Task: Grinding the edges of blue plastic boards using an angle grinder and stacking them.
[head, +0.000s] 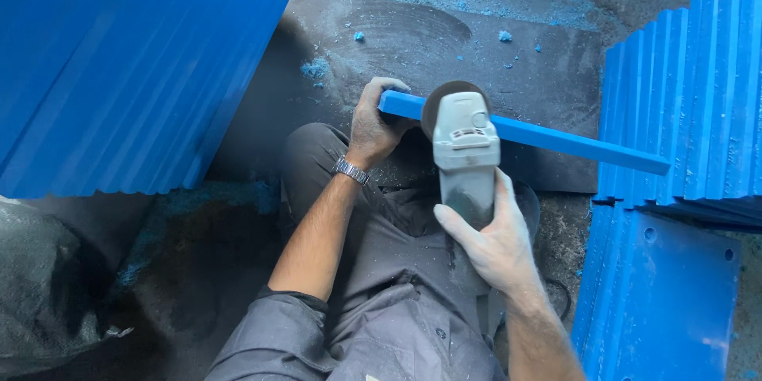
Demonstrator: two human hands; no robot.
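Person crouches on the floor, seen from above. Left hand (375,123) clamps around the left end of a long blue plastic bar (556,139), thumb side toward the body, a metal wristwatch (350,170) on that wrist. The bar runs from the left hand out to the right and slightly nearer, its right end resting against a row of upright blue slabs (698,87). Right hand (492,238) is wrapped around the body of a grey angle grinder (466,155), whose disc (439,99) sits at the bar just right of the left hand. Dark board (524,63) on the floor under the bar, blue shavings scattered on it. Large stack of blue sheets (127,63) far left. Flat blue plates with holes (675,294) lie near right. Grey trousers below.
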